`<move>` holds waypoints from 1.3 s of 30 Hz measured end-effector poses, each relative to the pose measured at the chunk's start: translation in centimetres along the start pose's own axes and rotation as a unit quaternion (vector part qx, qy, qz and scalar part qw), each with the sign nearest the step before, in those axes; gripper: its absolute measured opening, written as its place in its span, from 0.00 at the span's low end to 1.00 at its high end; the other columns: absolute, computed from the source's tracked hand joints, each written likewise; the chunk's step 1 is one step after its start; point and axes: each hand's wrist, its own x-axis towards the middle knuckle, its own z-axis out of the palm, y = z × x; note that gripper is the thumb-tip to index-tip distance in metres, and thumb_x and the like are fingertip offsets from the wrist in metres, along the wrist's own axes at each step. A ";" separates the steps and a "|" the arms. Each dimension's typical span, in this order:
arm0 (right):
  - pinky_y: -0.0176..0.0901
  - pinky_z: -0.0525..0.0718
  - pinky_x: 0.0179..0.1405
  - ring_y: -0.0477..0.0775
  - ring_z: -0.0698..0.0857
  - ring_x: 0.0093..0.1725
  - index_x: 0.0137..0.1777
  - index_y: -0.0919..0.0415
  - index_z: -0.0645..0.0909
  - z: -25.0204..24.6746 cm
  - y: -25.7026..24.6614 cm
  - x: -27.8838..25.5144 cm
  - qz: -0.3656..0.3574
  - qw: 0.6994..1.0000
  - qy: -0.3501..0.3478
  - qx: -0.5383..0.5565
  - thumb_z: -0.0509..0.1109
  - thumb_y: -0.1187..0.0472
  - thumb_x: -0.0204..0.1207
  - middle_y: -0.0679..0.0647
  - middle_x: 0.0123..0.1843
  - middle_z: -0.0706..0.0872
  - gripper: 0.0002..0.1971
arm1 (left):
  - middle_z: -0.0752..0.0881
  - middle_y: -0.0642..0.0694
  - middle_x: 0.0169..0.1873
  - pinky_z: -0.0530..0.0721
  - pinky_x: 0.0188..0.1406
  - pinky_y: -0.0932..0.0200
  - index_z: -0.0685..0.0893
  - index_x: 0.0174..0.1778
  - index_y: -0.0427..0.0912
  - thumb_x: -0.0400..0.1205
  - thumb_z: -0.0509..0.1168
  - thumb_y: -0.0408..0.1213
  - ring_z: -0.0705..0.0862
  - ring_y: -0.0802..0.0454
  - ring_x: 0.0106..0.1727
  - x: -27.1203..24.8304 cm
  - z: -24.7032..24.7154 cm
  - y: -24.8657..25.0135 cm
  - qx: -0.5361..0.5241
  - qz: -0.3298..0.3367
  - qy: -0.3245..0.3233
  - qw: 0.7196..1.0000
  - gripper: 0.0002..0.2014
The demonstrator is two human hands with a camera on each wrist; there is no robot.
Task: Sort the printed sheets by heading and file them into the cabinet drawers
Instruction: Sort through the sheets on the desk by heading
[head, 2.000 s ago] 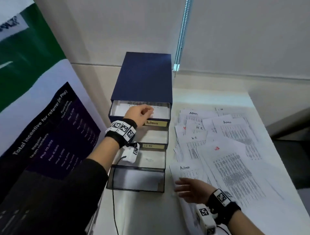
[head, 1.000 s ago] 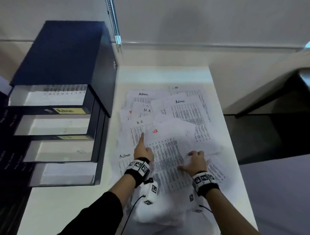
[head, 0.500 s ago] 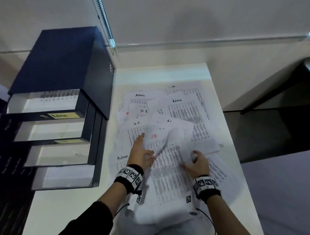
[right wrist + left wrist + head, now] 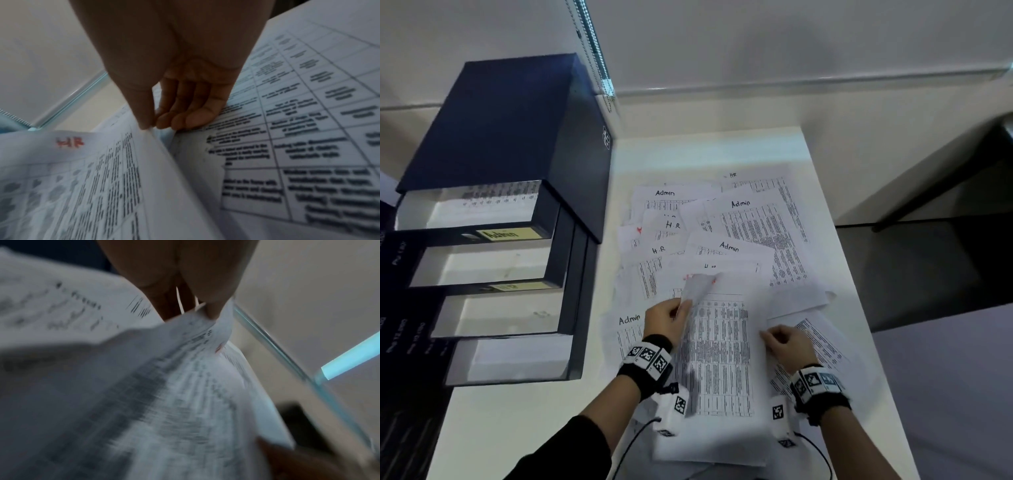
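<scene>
A printed sheet (image 4: 719, 356) with a red HR heading (image 4: 69, 142) lies on top of the pile. My left hand (image 4: 681, 308) pinches its top left corner, which is curled over the heading. My right hand (image 4: 768, 337) pinches its right edge between thumb and fingers (image 4: 164, 120). The left wrist view shows my fingers (image 4: 205, 308) closed on bent paper. Several sheets headed Admin (image 4: 739, 204) and H.R (image 4: 673, 225) are spread behind. At the left stands the dark blue cabinet (image 4: 517, 120) with its drawers pulled out stepwise: the top one labelled Admin (image 4: 506, 234) holds paper.
The white table (image 4: 517, 421) ends just right of the pile, with a dark gap (image 4: 928, 274) beyond. A wall runs along the back. Cables (image 4: 633, 442) trail from my wrists over the near edge. The lower drawers (image 4: 493, 315) look bare inside.
My left hand left the Admin drawer and came to the pile. Both hands took hold of the red-headed sheet, and its top left corner has curled up and over.
</scene>
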 end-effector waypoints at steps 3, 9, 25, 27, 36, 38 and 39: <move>0.31 0.84 0.36 0.43 0.87 0.37 0.42 0.51 0.85 0.6 -1.3 -0.5 -0.038 0.999 -0.032 -0.002 0.77 0.47 0.72 0.44 0.36 0.89 0.09 | 0.80 0.59 0.18 0.73 0.23 0.66 0.88 0.31 0.40 0.73 0.78 0.47 0.75 0.56 0.23 0.6 0.4 -0.3 -0.042 -0.072 0.029 0.996 0.14; 0.30 0.83 0.28 0.44 0.89 0.36 0.47 0.58 0.89 0.8 -0.5 -0.7 0.018 0.998 0.010 0.058 0.80 0.55 0.70 0.49 0.39 0.91 0.09 | 0.86 0.51 0.30 0.87 0.34 0.58 0.87 0.44 0.47 0.64 0.84 0.48 0.84 0.53 0.30 1.4 0.6 -0.7 -0.129 -0.127 0.046 0.982 0.18; 0.50 0.90 0.38 0.55 0.90 0.36 0.36 0.62 0.86 0.0 0.2 -0.2 0.000 0.996 -0.054 -0.071 0.71 0.49 0.78 0.56 0.35 0.90 0.17 | 0.85 0.44 0.53 0.82 0.59 0.60 0.81 0.72 0.46 0.79 0.73 0.43 0.84 0.49 0.52 4.0 1.5 -0.1 -0.079 -0.088 -0.060 0.991 0.24; 0.53 0.88 0.39 0.60 0.90 0.38 0.37 0.65 0.86 0.0 0.4 -0.3 -0.001 0.996 -0.053 -0.074 0.72 0.48 0.77 0.59 0.36 0.91 0.19 | 0.82 0.45 0.52 0.83 0.54 0.61 0.82 0.69 0.45 0.78 0.74 0.41 0.81 0.53 0.46 4.3 1.7 0.5 -0.051 -0.049 -0.037 0.997 0.22; 0.38 0.85 0.39 0.45 0.86 0.39 0.44 0.53 0.84 0.2 -0.4 -0.6 -0.007 0.996 -0.059 -0.061 0.73 0.49 0.77 0.47 0.40 0.88 0.08 | 0.90 0.51 0.50 0.87 0.56 0.49 0.93 0.43 0.45 0.72 0.80 0.33 0.87 0.54 0.52 4.6 0.6 0.2 -0.124 0.021 0.012 0.992 0.07; 0.42 0.88 0.45 0.44 0.88 0.43 0.50 0.50 0.83 0.4 -0.5 -0.6 -0.003 0.998 -0.060 -0.012 0.75 0.46 0.74 0.44 0.45 0.89 0.11 | 0.89 0.56 0.53 0.86 0.61 0.50 0.94 0.38 0.50 0.68 0.81 0.28 0.87 0.58 0.57 4.2 0.1 0.0 -0.138 0.048 -0.001 0.989 0.11; 0.43 0.89 0.46 0.44 0.89 0.45 0.53 0.50 0.83 0.4 -0.4 -0.5 -0.003 0.998 -0.058 0.014 0.77 0.43 0.71 0.43 0.47 0.89 0.16 | 0.88 0.59 0.56 0.84 0.64 0.52 0.94 0.36 0.51 0.67 0.81 0.27 0.85 0.58 0.61 4.1 -0.3 -0.2 -0.141 0.051 -0.020 0.989 0.12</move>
